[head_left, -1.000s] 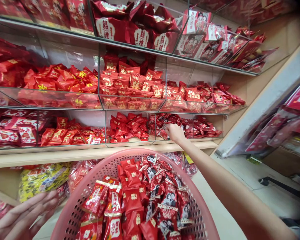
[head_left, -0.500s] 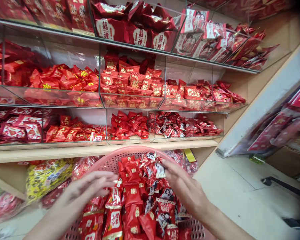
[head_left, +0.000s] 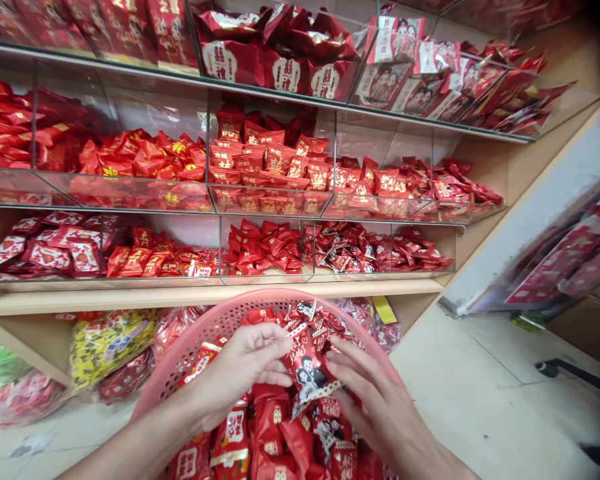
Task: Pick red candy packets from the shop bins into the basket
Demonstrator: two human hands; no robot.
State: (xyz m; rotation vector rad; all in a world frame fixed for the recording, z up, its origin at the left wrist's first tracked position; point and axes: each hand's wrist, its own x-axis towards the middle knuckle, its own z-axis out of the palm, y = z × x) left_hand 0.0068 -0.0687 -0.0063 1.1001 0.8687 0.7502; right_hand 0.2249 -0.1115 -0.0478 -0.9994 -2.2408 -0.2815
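A pink perforated basket [head_left: 167, 363] holds many small wrapped packets, mostly red. My left hand [head_left: 253, 360] pinches a red candy packet [head_left: 307, 370] by its left edge, above the pile. A cartoon couple and white lettering are printed on this packet. Just to its right, my right hand [head_left: 375, 393] is held over the pile with its fingers apart; I cannot tell whether a fingertip touches the packet. Plain red packets [head_left: 270, 423] with gold characters lie in the middle of the basket, and orange-trimmed packets [head_left: 233, 430] lie on the left.
Behind the basket, shelves with clear dividers hold red packets [head_left: 275, 160] in compartments. Under the lowest shelf board [head_left: 130, 298] sit a yellow bag [head_left: 113, 343] and other plastic bags. On the tiled floor [head_left: 460, 400] at right is a black chair-like leg [head_left: 575, 377].
My left hand has moved right and now pinches the couple-print packet. My right hand has moved slightly right and down, its fingers spread. The view has shifted a little.
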